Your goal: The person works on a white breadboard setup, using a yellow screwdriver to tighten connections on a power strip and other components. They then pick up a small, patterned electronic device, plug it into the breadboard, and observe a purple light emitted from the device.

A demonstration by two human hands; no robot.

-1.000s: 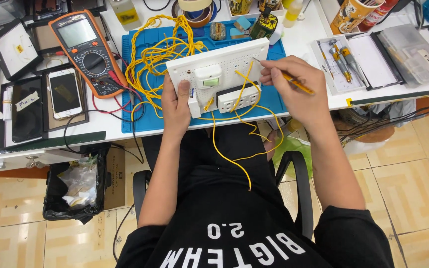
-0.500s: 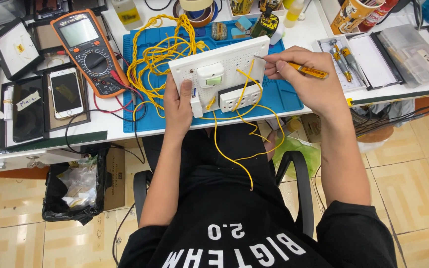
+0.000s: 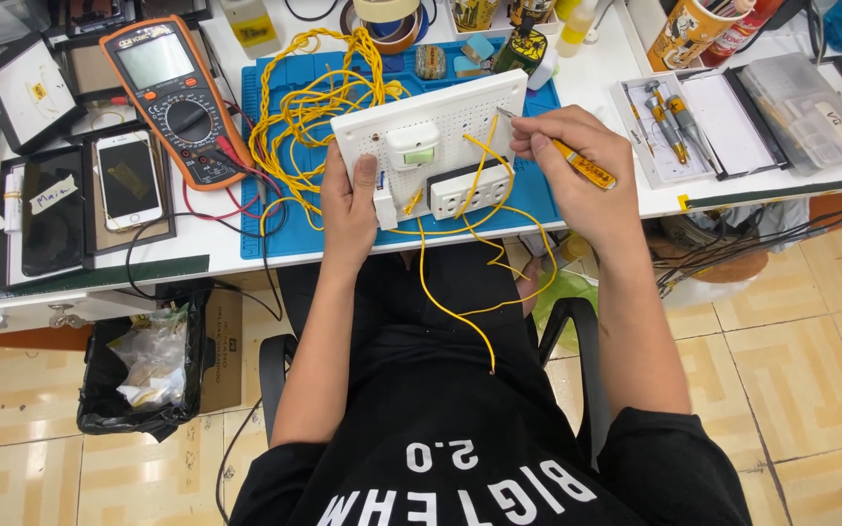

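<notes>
Now our left hand (image 3: 348, 209) grips the white perforated plastic board (image 3: 440, 146) at the bench's (image 3: 197, 244) front edge; our right hand (image 3: 577, 170) pinches a yellow-handled screwdriver (image 3: 577, 161) against it, beside a white-labelled black phone (image 3: 49, 209) at the left edge.

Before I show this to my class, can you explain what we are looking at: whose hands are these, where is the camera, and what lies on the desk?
The camera sits on a seated person's head and looks down at their own bare hands. The left hand steadies a white perforated board fitted with a switch and a socket. The right hand holds a yellow screwdriver to it. Yellow wires spill over a blue mat. To the left lie an orange multimeter and a phone.
</notes>
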